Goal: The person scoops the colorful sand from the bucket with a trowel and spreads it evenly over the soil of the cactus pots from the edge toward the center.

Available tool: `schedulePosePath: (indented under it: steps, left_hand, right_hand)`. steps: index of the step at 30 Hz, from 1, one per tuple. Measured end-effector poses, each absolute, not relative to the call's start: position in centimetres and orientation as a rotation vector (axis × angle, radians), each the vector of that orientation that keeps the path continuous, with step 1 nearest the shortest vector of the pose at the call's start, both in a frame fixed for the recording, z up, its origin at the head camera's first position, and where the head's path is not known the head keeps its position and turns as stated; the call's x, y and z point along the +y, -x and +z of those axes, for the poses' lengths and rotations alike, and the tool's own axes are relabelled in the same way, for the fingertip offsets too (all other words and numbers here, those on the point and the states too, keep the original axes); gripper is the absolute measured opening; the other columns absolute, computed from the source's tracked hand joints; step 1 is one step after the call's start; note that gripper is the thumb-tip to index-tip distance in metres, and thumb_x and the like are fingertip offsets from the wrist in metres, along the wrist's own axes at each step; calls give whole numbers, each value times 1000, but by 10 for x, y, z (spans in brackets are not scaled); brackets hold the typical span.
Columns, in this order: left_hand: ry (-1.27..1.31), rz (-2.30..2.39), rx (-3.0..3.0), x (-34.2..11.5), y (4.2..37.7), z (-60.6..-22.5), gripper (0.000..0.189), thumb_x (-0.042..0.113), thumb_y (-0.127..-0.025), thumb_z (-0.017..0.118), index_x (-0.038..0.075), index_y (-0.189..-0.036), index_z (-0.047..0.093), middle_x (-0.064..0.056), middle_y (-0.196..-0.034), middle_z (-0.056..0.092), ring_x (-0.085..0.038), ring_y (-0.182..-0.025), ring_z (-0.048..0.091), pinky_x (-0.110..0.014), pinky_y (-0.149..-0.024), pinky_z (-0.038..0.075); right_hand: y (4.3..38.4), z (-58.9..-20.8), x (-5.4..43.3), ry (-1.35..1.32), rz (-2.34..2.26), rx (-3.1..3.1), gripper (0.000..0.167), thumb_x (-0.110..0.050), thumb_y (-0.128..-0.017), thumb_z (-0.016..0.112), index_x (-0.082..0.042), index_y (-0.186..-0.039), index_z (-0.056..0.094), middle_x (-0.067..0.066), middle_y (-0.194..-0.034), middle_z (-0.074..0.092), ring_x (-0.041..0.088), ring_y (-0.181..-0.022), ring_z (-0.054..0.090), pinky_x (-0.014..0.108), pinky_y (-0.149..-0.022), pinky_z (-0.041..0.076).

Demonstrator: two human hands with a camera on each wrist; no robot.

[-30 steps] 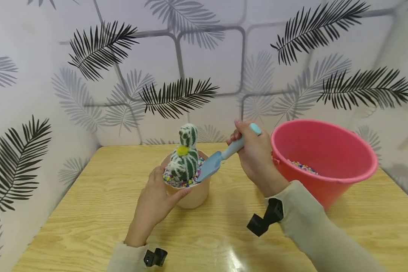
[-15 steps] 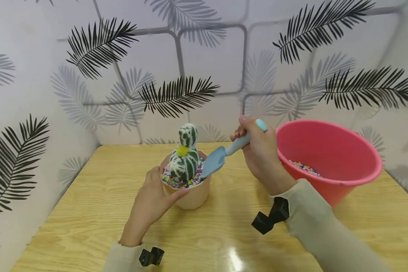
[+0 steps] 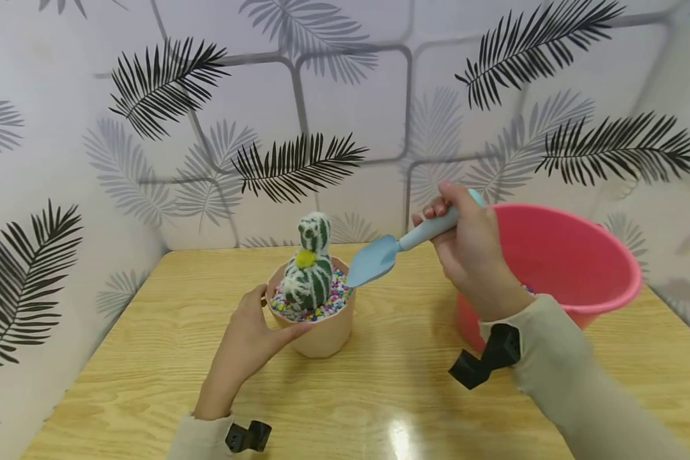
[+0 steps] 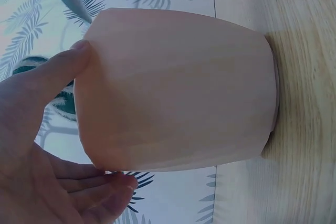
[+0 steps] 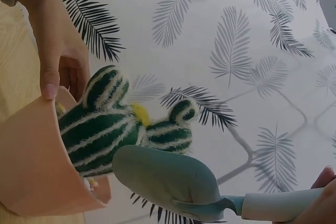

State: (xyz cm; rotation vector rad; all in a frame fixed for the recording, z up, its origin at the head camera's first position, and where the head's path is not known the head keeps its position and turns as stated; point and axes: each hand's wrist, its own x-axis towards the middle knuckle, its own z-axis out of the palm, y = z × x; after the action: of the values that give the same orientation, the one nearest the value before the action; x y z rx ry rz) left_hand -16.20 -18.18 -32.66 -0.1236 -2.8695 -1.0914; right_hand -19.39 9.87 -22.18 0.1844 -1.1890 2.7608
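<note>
A peach flowerpot stands on the wooden table, holding a fuzzy green-and-white striped cactus with a yellow flower. Small multicoloured pebbles lie round its base. My left hand steadies the pot from its left side; in the left wrist view the thumb rests at the rim of the pot and the fingers lie along its side. My right hand grips the handle of a light blue hand trowel. The trowel's blade tip overlaps the pot's right rim in the head view, and the blade looks bare.
A big pink bucket with some pebbles at its bottom stands on the right, partly behind the right hand and sleeve. Behind the table rises a wall with a palm-leaf print.
My right hand has drawn the trowel up and right, out of the pebbles to the pot's rim. The left hand has stayed at the pot, shifting only slightly.
</note>
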Motion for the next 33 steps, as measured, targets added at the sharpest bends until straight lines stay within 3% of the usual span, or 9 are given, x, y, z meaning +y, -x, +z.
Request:
schedulePosePath:
  steps: [7,22,33]
  left_hand:
    - [173,-1124,-2887,-185,164,-326,102,48,-78,75,-4,-148,22,-26,-146,33,-43,-136,33,-58,-107,33]
    - [189,-1100,-2930,-184,167,-327,105,49,-81,72,-6,-150,13,-27,-151,25,-44,-138,28,-59,-109,30]
    - [192,-1090,-2927,-185,165,-330,104,47,-81,72,-6,-150,15,-28,-148,28,-44,-137,31,-59,-108,31]
  right_hand:
    - [194,-214,135,-223,2824,-1021,28,-9,-96,53,-5,-69,48,4,-59,48,16,-64,48,34,-79,45]
    - [198,-213,232,-301,2837,-781,30,-10,-100,43,-1,-72,46,11,-64,46,24,-69,50,42,-80,45]
    - [198,-219,276,-260,2841,-702,29,-8,-100,42,1,-73,45,13,-68,45,26,-72,46,43,-79,45]
